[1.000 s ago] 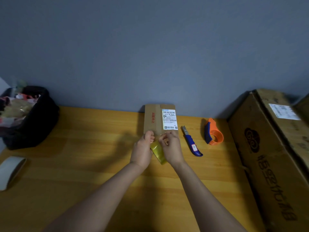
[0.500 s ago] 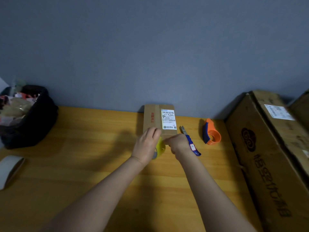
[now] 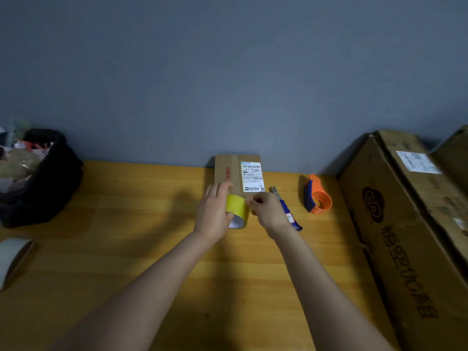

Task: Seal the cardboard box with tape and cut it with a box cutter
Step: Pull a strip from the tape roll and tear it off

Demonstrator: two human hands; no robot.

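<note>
The left hand (image 3: 215,211) now grips the roll (image 3: 236,210) at the box's (image 3: 236,173) near end; right fingers (image 3: 255,200), having shifted left, pinch the tape end, ready to pull.

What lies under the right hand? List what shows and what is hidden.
Under the right hand lies the blue box cutter; its blade tip and handle end show, its middle is covered. The wooden table is beneath.

Plain grey-blue wall (image 3: 228,72), wooden tabletop (image 3: 126,249) set against it, dim even light
</note>
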